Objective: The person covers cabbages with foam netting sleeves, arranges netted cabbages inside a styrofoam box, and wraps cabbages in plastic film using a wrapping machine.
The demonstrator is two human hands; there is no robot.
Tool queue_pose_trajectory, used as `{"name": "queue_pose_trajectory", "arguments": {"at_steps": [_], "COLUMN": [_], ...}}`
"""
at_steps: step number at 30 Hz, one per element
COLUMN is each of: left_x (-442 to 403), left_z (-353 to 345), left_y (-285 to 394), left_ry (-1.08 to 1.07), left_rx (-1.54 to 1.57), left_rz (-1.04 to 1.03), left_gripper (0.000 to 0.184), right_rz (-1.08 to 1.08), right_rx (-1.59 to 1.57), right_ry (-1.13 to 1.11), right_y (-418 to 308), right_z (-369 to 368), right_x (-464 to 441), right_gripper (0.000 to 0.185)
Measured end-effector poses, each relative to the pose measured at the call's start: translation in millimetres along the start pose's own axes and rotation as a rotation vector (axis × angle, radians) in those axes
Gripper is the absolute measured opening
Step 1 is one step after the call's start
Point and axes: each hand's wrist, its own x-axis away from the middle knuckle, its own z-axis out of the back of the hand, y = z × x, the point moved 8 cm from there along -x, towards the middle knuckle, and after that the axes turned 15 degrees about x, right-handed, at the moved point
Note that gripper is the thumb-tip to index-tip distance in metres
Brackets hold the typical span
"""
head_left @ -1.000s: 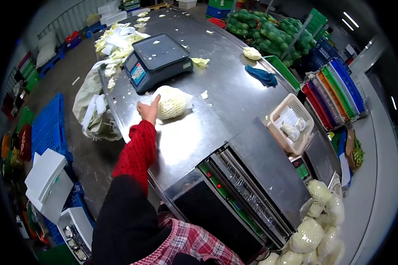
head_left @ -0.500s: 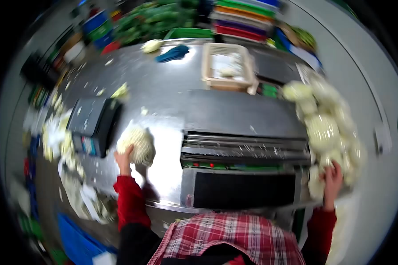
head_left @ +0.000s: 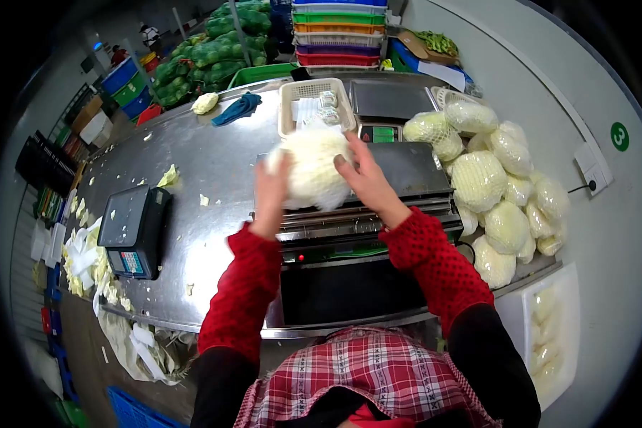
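Observation:
A pale round cabbage in a white foam net (head_left: 312, 167), blurred by motion, is between my two hands above the metal wrapping machine (head_left: 406, 171). My left hand (head_left: 270, 196) is against its left side, fingers curved and partly hidden. On its right side my right hand (head_left: 367, 178) touches it with thumb and fingers. Behind the cabbage stands a cream basket (head_left: 287, 107) holding small white rolls. Wrapped cabbages (head_left: 478, 178) are piled right of the machine.
A black scale (head_left: 132, 228) stands at the left of the metal table (head_left: 214, 167), among leaf scraps. A blue cloth (head_left: 237, 109) and a loose cabbage (head_left: 205, 103) lie at the back. A white foam box (head_left: 563, 321) is at the lower right.
The netted cabbage has moved right, from the table beside the scale to above the machine. My right hand has left the wrapped pile and come to the cabbage. The view has turned right.

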Motion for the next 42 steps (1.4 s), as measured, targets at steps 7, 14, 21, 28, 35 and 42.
{"name": "queue_pose_trajectory", "arguments": {"at_steps": [7, 14, 21, 28, 35, 42], "left_x": [42, 76, 68, 92, -58, -6], "left_z": [-52, 52, 45, -15, -39, -75], "left_y": [-4, 13, -29, 143, -38, 10], "left_ry": [-0.183, -0.054, -0.307, -0.588, -0.321, -0.756], "left_rx": [-0.331, -1.381, -0.624, 0.424, -0.512, -0.795], "left_rz": [-0.157, -0.482, 0.097, -0.143, -0.252, -0.984], "left_gripper": [0.067, 0.058, 0.027, 0.028, 0.015, 0.06], "right_rz": [0.106, -0.383, -0.358, -0.11, -0.264, 0.504], "right_rx": [0.369, 1.036, 0.426, -0.716, -0.434, 0.537], "right_ry": [0.048, -0.283, -0.468, -0.157, -0.083, -0.125], "right_y": [59, 123, 122, -38, 176, 90], "right_z": [34, 127, 89, 138, 24, 31], "right_x": [7, 84, 85, 38, -35, -28], "right_gripper": [0.055, 0.056, 0.031, 0.031, 0.016, 0.055]}}
